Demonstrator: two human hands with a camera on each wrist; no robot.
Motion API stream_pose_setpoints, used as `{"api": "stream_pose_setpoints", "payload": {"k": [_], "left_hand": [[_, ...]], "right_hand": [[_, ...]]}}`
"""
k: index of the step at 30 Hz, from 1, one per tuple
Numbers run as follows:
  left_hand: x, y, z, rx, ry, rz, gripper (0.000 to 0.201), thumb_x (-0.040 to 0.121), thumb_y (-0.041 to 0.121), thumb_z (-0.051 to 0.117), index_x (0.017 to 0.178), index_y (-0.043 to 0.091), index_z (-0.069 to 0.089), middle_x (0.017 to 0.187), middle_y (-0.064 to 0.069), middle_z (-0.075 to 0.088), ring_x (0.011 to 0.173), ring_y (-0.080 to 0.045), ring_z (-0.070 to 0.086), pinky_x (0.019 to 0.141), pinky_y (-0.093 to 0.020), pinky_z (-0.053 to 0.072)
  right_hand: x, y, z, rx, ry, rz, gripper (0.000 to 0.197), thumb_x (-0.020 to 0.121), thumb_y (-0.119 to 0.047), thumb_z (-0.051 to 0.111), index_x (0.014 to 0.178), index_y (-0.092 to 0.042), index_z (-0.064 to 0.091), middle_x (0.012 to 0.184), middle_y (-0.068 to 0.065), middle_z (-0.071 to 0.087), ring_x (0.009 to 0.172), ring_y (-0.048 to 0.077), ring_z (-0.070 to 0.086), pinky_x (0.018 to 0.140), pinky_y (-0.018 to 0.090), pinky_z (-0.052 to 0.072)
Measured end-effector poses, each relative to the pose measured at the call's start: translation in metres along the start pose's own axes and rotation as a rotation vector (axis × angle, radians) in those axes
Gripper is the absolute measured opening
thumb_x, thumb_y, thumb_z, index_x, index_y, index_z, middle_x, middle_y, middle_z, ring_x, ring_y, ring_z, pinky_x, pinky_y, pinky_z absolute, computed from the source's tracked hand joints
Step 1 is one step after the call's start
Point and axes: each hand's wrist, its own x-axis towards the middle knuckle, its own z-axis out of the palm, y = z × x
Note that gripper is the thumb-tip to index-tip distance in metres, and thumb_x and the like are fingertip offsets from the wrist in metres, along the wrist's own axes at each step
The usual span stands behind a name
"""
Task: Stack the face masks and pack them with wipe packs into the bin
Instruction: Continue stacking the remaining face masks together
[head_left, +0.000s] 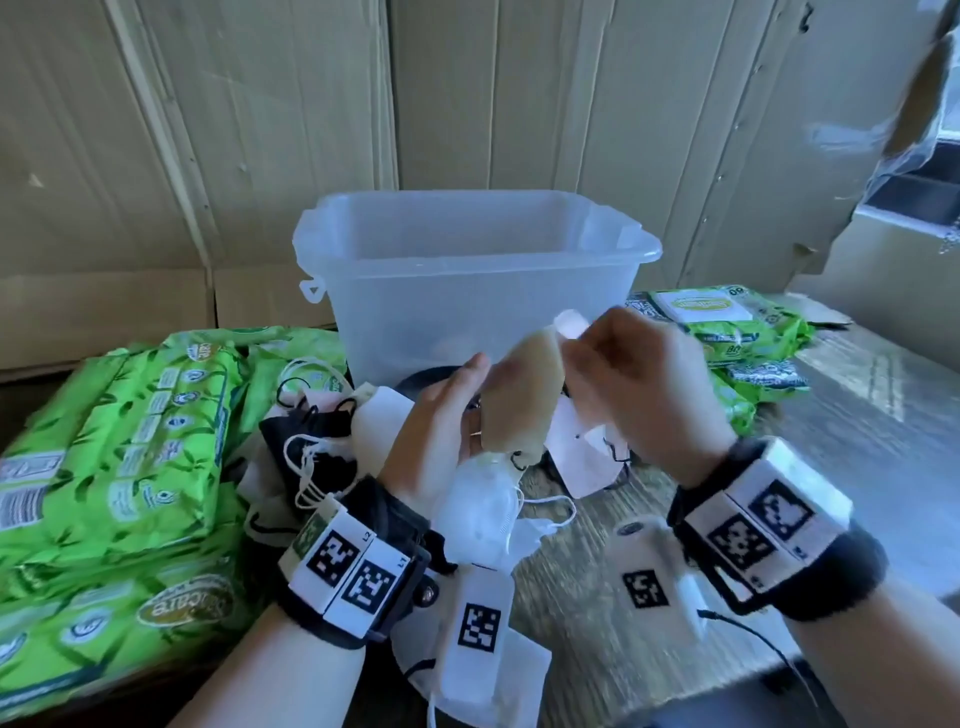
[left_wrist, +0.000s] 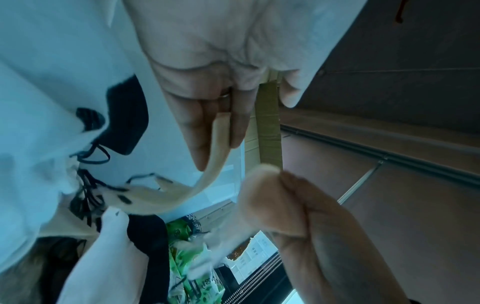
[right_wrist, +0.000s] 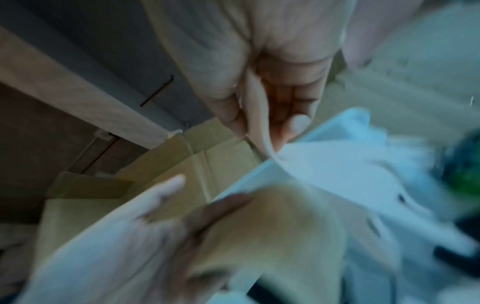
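Both hands are up over the table (head_left: 857, 441), just in front of the clear bin (head_left: 467, 270). My left hand (head_left: 441, 415) lies flat along the beige mask (head_left: 524, 395), fingers straight, its edge slipping between two of them. My right hand (head_left: 639, 395) pinches the top end, fingers curled tight. The mask hangs tilted between them, soft and folded, with a dark ear loop (head_left: 519, 460) dangling below.

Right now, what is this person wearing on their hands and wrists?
The left hand and right hand wear no gloves, and no sleeves show. A black fabric left wristband and a matching right wristband each carry white box-shaped blocks with black square code markers; the left blocks read L2 and L1. A thin ring sits on a left finger.
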Motion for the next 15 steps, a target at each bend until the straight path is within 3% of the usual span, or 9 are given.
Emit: {"api": "stream_pose_setpoints", "payload": {"k": [2, 3, 5, 7, 9, 11, 13, 15], "left_hand": [[-0.004, 0.0, 0.001, 0.03, -0.007, 0.042, 0.028, 0.082, 0.041, 0.057, 0.085, 0.021, 0.077, 0.088, 0.0, 0.073, 0.079, -0.015, 0.068, 0.067, -0.028, 0.053], [-0.005, 0.0, 0.0, 0.042, -0.011, 0.06, 0.024, 0.081, 0.04, 0.059, 0.084, 0.024, 0.077, 0.087, 0.0, 0.073, 0.08, -0.016, 0.066, 0.068, -0.028, 0.051], [-0.005, -0.002, -0.004, 0.083, -0.028, 0.091, 0.02, 0.074, 0.032, 0.069, 0.087, 0.019, 0.077, 0.089, -0.009, 0.07, 0.084, -0.021, 0.06, 0.072, -0.031, 0.045], [-0.004, -0.003, -0.007, 0.129, -0.027, 0.115, 0.019, 0.071, 0.012, 0.071, 0.089, 0.017, 0.075, 0.085, -0.008, 0.071, 0.08, -0.018, 0.061, 0.071, -0.029, 0.046], [-0.004, -0.003, -0.007, 0.163, -0.045, 0.126, 0.029, 0.068, 0.001, 0.068, 0.091, 0.017, 0.074, 0.083, -0.001, 0.072, 0.078, -0.013, 0.062, 0.071, -0.025, 0.049], [-0.005, -0.002, -0.008, 0.2, -0.095, 0.138, 0.032, 0.065, 0.003, 0.065, 0.09, 0.02, 0.076, 0.087, 0.0, 0.072, 0.083, -0.013, 0.063, 0.076, -0.027, 0.049], [-0.007, -0.001, -0.008, 0.21, -0.128, 0.137, 0.033, 0.065, 0.006, 0.065, 0.091, 0.024, 0.076, 0.089, 0.002, 0.073, 0.086, -0.012, 0.064, 0.078, -0.026, 0.051], [-0.009, 0.003, -0.006, 0.143, -0.161, 0.1, 0.028, 0.069, 0.011, 0.063, 0.091, 0.022, 0.076, 0.088, 0.001, 0.073, 0.082, -0.01, 0.065, 0.072, -0.021, 0.051]], "right_hand": [[-0.01, -0.01, 0.019, 0.135, -0.26, -0.02, 0.025, 0.091, -0.032, 0.047, 0.084, -0.014, 0.064, 0.071, -0.001, 0.069, 0.063, 0.013, 0.063, 0.07, 0.034, 0.05], [-0.012, -0.01, 0.023, 0.203, -0.307, -0.023, 0.022, 0.093, -0.028, 0.043, 0.093, -0.017, 0.062, 0.076, -0.002, 0.07, 0.065, 0.013, 0.066, 0.074, 0.036, 0.052], [-0.009, -0.008, 0.022, 0.232, -0.27, -0.04, 0.024, 0.09, -0.02, 0.041, 0.108, -0.027, 0.056, 0.074, -0.001, 0.068, 0.066, 0.015, 0.065, 0.075, 0.035, 0.051], [-0.003, -0.002, 0.012, 0.085, -0.214, -0.09, 0.034, 0.085, -0.012, 0.052, 0.115, -0.025, 0.057, 0.074, 0.001, 0.063, 0.067, 0.015, 0.058, 0.071, 0.027, 0.044], [0.0, 0.002, -0.001, -0.049, -0.182, -0.142, 0.032, 0.079, -0.01, 0.066, 0.108, -0.023, 0.065, 0.08, -0.003, 0.052, 0.069, 0.003, 0.048, 0.067, 0.015, 0.034], [-0.002, 0.005, -0.012, -0.033, -0.123, -0.181, 0.024, 0.072, -0.014, 0.076, 0.093, -0.027, 0.07, 0.085, -0.004, 0.047, 0.076, -0.003, 0.044, 0.069, 0.005, 0.032], [-0.005, 0.008, -0.021, 0.036, -0.068, -0.209, 0.021, 0.068, -0.02, 0.079, 0.077, -0.034, 0.066, 0.089, -0.002, 0.051, 0.081, -0.001, 0.048, 0.07, 0.005, 0.033], [-0.008, 0.011, -0.026, 0.08, -0.065, -0.198, 0.016, 0.067, -0.028, 0.072, 0.069, -0.039, 0.06, 0.089, -0.006, 0.056, 0.082, 0.001, 0.051, 0.068, 0.007, 0.034]]}}
